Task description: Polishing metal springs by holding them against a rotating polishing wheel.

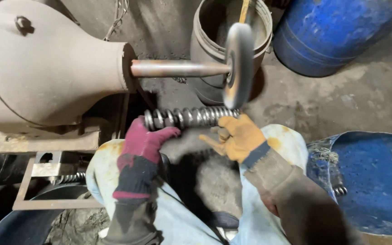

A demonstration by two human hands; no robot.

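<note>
Spring (189, 117), a shiny metal coil, lies crosswise just under the spinning wheel (238, 65), its end touching the wheel's lower edge. At its nine o'clock end the left hand (144, 141), in a maroon glove, is clamped around the coils. At five o'clock the right hand (237, 137), yellow-gloved, grips the other end. Beyond, at twelve o'clock, stands a grey bucket (205, 36).

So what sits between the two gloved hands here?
In the head view, the coiled metal spring spans between the left hand and right hand.
</note>
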